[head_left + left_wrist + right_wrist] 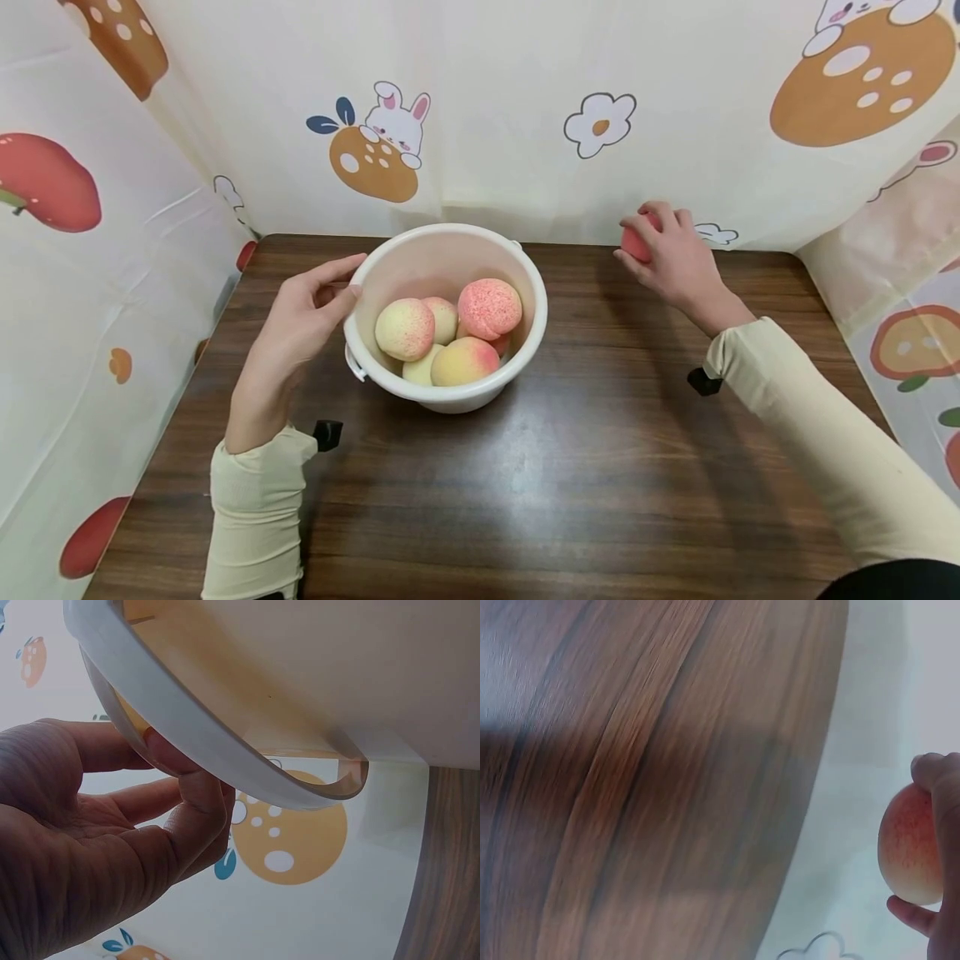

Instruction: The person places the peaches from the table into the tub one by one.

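Note:
A white bucket [450,404] stands on the wooden table, holding several peaches [465,362] in pink and pale yellow. My left hand [303,321] grips the bucket's rim at its left side; in the left wrist view the fingers of the left hand [150,825] curl at the underside of the white rim [202,727]. Over the far right part of the table, my right hand [678,258] holds another peach [636,242]. The right wrist view shows that peach [911,847], red above and paler below, between thumb and fingers.
The dark brown table [592,467] ends at the back against a pale curtain [495,125] printed with rabbits and fruit. More printed curtain [97,308] hangs along the left side and the right. The bucket's handle joint [356,367] sticks out at its left.

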{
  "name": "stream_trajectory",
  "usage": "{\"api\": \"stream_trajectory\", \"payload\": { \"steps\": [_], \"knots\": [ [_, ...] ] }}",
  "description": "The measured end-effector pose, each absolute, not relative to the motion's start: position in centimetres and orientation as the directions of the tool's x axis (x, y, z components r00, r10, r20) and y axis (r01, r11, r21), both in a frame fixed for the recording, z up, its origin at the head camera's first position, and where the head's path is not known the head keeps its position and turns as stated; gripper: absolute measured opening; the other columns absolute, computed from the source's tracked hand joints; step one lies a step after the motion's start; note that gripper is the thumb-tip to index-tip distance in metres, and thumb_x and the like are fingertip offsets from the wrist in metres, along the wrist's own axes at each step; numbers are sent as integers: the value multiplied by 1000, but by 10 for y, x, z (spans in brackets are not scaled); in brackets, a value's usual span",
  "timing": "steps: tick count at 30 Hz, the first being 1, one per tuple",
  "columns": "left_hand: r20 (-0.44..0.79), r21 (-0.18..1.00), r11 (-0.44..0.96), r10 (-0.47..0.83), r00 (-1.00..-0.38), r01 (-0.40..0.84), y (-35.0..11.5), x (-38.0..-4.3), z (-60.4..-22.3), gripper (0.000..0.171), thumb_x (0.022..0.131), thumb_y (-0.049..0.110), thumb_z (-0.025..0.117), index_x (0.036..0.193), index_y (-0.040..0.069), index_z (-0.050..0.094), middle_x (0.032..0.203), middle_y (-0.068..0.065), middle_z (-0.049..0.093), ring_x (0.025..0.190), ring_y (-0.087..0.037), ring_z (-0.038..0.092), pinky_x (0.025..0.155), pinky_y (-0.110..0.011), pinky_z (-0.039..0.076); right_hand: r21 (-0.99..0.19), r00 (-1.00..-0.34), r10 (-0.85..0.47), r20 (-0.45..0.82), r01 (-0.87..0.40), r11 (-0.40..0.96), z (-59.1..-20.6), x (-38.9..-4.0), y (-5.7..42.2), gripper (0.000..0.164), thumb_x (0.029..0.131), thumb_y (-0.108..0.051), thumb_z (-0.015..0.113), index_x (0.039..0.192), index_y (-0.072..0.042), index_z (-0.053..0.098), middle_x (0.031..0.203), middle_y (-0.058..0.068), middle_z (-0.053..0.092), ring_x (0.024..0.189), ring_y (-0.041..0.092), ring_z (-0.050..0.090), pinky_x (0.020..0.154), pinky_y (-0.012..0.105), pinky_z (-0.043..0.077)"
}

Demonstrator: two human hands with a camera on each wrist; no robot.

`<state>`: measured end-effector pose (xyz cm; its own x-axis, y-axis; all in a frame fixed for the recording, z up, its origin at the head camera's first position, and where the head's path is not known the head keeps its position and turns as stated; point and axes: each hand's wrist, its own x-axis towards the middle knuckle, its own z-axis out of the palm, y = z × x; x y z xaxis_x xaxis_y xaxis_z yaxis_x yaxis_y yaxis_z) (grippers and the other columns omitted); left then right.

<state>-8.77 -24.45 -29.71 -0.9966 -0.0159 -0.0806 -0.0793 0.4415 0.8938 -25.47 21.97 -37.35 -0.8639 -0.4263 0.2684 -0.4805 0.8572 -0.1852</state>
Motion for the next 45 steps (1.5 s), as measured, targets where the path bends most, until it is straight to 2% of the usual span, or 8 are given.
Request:
{"api": "stream_trajectory", "payload": {
  "steps": [12, 21, 27, 33, 41, 45],
  "knots": [
    [-74, 882, 465, -15, -997, -73, -246, -89, -297, 47, 106, 15, 55, 153, 8, 54, 130, -22, 63, 92, -10, 57, 68, -16, 50, -225, -787, -427, 446, -560, 797, -334, -230, 182, 45, 95, -28, 76, 137, -19, 61, 146, 17, 51, 122, 46, 47, 77, 64, 54],
    [-66, 879, 472, -16, -998, -66, -245, -89, -297, 47, 105, 14, 55, 152, 7, 54, 128, -22, 64, 90, -11, 55, 67, -17, 49, -215, -693, -469, 548, -658, 721, -308, -212, 158, 45, 93, -26, 79, 134, -18, 63, 143, 18, 54, 121, 46, 49, 82, 61, 54],
    [-74, 885, 459, -18, -997, -74, -245, -89, -297, 47, 105, 14, 55, 152, 7, 54, 128, -22, 63, 91, -11, 55, 67, -17, 49, -215, -652, -485, 583, -699, 682, -296, -202, 143, 46, 90, -25, 82, 133, -18, 66, 144, 16, 55, 122, 45, 50, 87, 63, 53],
    [-74, 889, 452, -15, -997, -73, -245, -89, -298, 47, 105, 14, 55, 152, 7, 54, 129, -22, 63, 92, -10, 57, 69, -16, 52, -216, -614, -491, 619, -734, 644, -287, -194, 128, 45, 91, -24, 80, 133, -17, 65, 145, 17, 55, 124, 45, 50, 91, 60, 52],
    [-88, 885, 457, -16, -996, -85, -246, -89, -298, 48, 106, 15, 55, 153, 8, 53, 130, -22, 63, 94, -12, 56, 69, -16, 51, -182, -521, -557, 646, -815, 551, -274, -190, 101, 44, 95, -29, 76, 135, -16, 65, 143, 19, 54, 124, 44, 48, 99, 56, 51],
    [-92, 885, 457, -13, -996, -88, -246, -88, -297, 48, 106, 15, 55, 153, 8, 53, 131, -22, 63, 94, -12, 57, 70, -16, 51, -165, -475, -590, 653, -849, 502, -271, -190, 85, 42, 97, -32, 74, 134, -16, 66, 142, 18, 56, 123, 42, 49, 97, 54, 53]
  ]
}}
